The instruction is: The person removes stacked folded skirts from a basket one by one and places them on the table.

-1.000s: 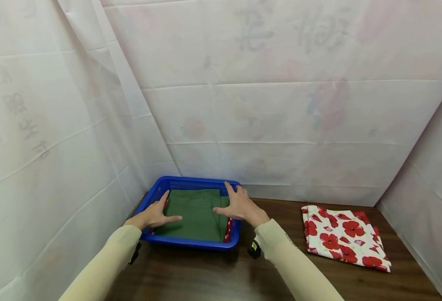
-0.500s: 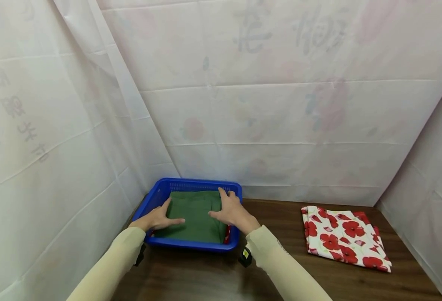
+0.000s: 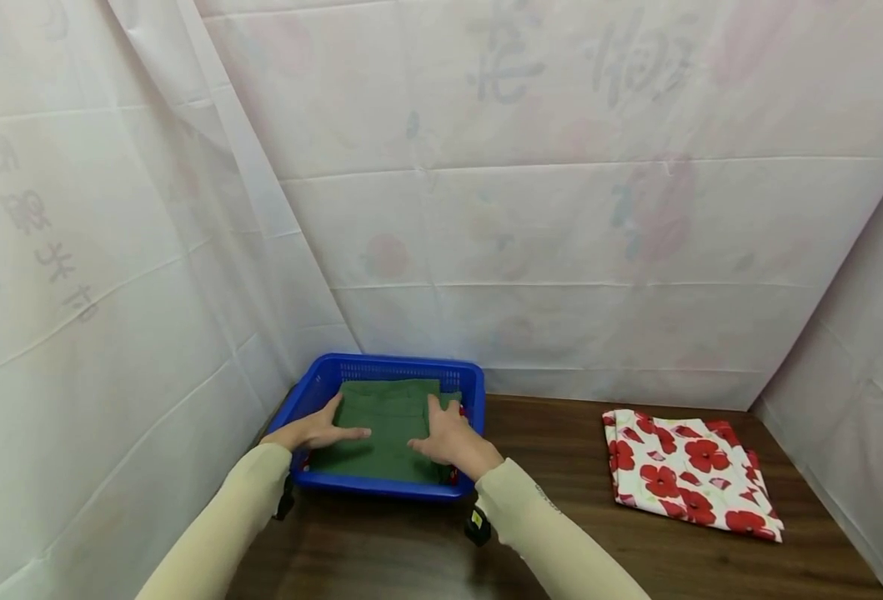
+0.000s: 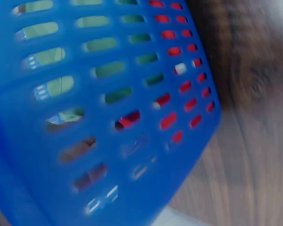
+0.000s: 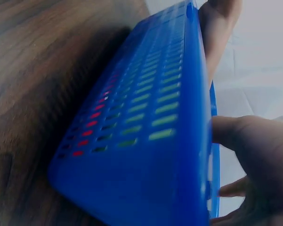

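A blue plastic basket [image 3: 381,485] with slotted walls stands on the brown table, holding a folded green cloth [image 3: 384,417]. Bits of red cloth [image 3: 454,477] peek out beneath the green one, and red also shows through the lower slots in both wrist views. My left hand [image 3: 313,430] reaches over the left side and rests on the green cloth, thumb and fingers spread. On the cloth's right part lies my right hand [image 3: 452,440], its fingers stretched forward and thumb pointing left. In the right wrist view, the right hand [image 5: 261,160] is just beyond the basket's rim.
To the right on the wooden table [image 3: 561,467] lies a folded white cloth with red flowers [image 3: 689,475]. White hanging sheets [image 3: 546,250] enclose the back and both sides, and the basket sits close to the back and left ones.
My right hand has moved left and inward, from the basket's right rim onto the green cloth. My left hand has shifted slightly right. The flowered cloth has stayed in place.
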`<state>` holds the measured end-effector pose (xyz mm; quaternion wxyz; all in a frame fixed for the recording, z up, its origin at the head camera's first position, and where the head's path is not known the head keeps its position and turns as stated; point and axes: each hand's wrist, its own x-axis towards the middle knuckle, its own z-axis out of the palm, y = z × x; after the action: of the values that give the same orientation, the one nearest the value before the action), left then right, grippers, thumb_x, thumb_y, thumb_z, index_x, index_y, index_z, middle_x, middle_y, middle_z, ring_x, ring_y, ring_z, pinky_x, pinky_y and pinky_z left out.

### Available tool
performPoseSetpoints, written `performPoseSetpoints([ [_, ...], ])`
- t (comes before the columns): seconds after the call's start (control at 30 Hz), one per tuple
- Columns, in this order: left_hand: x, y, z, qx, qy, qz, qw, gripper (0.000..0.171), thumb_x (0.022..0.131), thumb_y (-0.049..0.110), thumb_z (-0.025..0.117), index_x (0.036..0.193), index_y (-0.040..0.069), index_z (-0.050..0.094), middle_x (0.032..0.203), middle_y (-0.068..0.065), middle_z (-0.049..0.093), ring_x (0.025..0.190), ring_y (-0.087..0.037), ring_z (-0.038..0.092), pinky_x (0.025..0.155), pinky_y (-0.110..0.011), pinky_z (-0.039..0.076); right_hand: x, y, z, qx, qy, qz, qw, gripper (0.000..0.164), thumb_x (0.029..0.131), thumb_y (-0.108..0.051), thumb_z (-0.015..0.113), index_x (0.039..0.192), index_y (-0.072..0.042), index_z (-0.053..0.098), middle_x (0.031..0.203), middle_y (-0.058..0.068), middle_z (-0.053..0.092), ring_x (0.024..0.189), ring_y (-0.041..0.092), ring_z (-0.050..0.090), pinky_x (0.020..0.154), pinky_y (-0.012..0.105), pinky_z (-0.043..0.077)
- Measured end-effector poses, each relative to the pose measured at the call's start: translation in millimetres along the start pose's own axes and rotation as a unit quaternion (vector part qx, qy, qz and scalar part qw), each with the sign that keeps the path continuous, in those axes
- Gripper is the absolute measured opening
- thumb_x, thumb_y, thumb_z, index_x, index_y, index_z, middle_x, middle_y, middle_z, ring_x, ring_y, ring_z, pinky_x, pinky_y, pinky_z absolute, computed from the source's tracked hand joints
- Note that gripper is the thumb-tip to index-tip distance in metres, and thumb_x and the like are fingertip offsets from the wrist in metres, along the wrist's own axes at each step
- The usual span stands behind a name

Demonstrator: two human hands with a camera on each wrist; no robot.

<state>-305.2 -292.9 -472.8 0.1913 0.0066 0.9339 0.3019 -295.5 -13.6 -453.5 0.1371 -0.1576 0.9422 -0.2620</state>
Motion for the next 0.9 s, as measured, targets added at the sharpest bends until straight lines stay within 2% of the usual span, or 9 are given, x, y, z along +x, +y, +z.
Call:
performPoseSetpoints([
  [0.23, 0.6, -0.7, 2.8, -0.002, -0.002, 0.017, 0.9999, 0.101, 0.092, 0.048, 0.073, 0.164, 0.003, 0.018, 0.166, -0.035, 0.015, 0.149, -0.057, 0.022, 0.112, -0.071, 0.033, -0.7, -8.7, 6.8, -0.018, -0.025, 0.031, 0.999, 0.095, 0.093, -0.045, 0.075, 0.164, -0.009, 0.024, 0.164, 0.033, 0.021, 0.125, 0.043, 0.061, 0.099, 0.056, 0.053],
  [0.4, 0.0, 3.3, 2.8, -0.007, 0.011, 0.021, 0.9997, 0.086, 0.092, 0.028, 0.077, 0.161, 0.004, 0.030, 0.163, -0.036, 0.022, 0.146, -0.058, 0.027, 0.109, -0.069, 0.038, 4.0, -7.2, 9.4, -0.021, -0.051, 0.040, 0.998, 0.095, 0.094, -0.047, 0.073, 0.164, -0.009, 0.022, 0.167, 0.032, 0.012, 0.098, 0.037, 0.072, 0.087, 0.051, 0.058],
  [0.47, -1.4, 4.0, 1.8, 0.000, 0.017, 0.025, 0.9995, 0.083, 0.090, 0.018, 0.079, 0.159, 0.005, 0.035, 0.162, -0.036, 0.024, 0.145, -0.058, 0.029, 0.107, -0.067, 0.041, 6.0, -5.1, 10.0, -0.013, -0.056, 0.034, 0.998, 0.093, 0.094, -0.047, 0.073, 0.164, -0.007, 0.024, 0.168, 0.031, 0.014, 0.103, 0.038, 0.071, 0.090, 0.051, 0.058],
  [0.5, -2.4, 4.4, 0.9, 0.007, 0.020, 0.027, 0.9994, 0.081, 0.089, 0.013, 0.080, 0.158, 0.005, 0.038, 0.162, -0.036, 0.025, 0.144, -0.058, 0.030, 0.106, -0.067, 0.043, 7.0, -3.9, 9.9, -0.007, -0.055, 0.029, 0.998, 0.092, 0.095, -0.046, 0.072, 0.163, -0.006, 0.025, 0.167, 0.030, 0.017, 0.112, 0.040, 0.068, 0.093, 0.052, 0.056],
  [0.57, -4.1, 5.5, -1.0, 0.017, 0.023, 0.030, 0.9991, 0.080, 0.087, 0.006, 0.080, 0.156, 0.005, 0.040, 0.161, -0.036, 0.027, 0.143, -0.058, 0.033, 0.104, -0.065, 0.045, 8.3, -1.5, 9.4, 0.010, -0.052, 0.024, 0.998, 0.088, 0.096, -0.044, 0.071, 0.162, -0.005, 0.028, 0.167, 0.027, 0.023, 0.135, 0.043, 0.054, 0.105, 0.055, 0.050],
  [0.63, -5.4, 6.7, -2.8, 0.028, 0.027, 0.033, 0.9987, 0.080, 0.086, 0.005, 0.080, 0.156, 0.005, 0.041, 0.160, -0.036, 0.029, 0.143, -0.057, 0.034, 0.102, -0.064, 0.046, 10.1, 0.4, 9.2, 0.033, -0.038, 0.021, 0.998, 0.083, 0.098, -0.041, 0.069, 0.161, -0.003, 0.031, 0.165, 0.024, 0.030, 0.149, 0.044, 0.037, 0.111, 0.058, 0.044],
  [0.7, -6.8, 7.1, -4.3, 0.034, 0.029, 0.034, 0.9984, 0.079, 0.087, 0.005, 0.079, 0.156, 0.004, 0.040, 0.159, -0.036, 0.031, 0.142, -0.057, 0.035, 0.102, -0.064, 0.046, 12.2, 1.9, 10.1, 0.058, -0.024, 0.021, 0.998, 0.078, 0.099, -0.037, 0.068, 0.160, -0.003, 0.033, 0.164, 0.022, 0.035, 0.153, 0.044, 0.028, 0.114, 0.059, 0.041],
  [0.77, -8.1, 6.5, -5.4, 0.038, 0.032, 0.033, 0.9982, 0.079, 0.088, 0.006, 0.079, 0.156, 0.004, 0.040, 0.159, -0.036, 0.031, 0.142, -0.057, 0.035, 0.103, -0.064, 0.046, 14.1, 2.7, 11.8, 0.076, -0.008, 0.021, 0.997, 0.073, 0.100, -0.034, 0.068, 0.158, -0.003, 0.037, 0.161, 0.023, 0.038, 0.151, 0.044, 0.031, 0.113, 0.060, 0.041],
  [0.9, -12.2, 0.7, -6.7, 0.049, 0.043, 0.031, 0.9974, 0.080, 0.087, 0.006, 0.079, 0.156, 0.004, 0.040, 0.159, -0.035, 0.032, 0.143, -0.057, 0.034, 0.103, -0.066, 0.045, 16.7, 4.8, 17.4, 0.123, 0.017, 0.021, 0.992, 0.067, 0.099, -0.028, 0.070, 0.155, -0.004, 0.042, 0.162, 0.029, 0.031, 0.149, 0.046, 0.034, 0.108, 0.061, 0.044],
])
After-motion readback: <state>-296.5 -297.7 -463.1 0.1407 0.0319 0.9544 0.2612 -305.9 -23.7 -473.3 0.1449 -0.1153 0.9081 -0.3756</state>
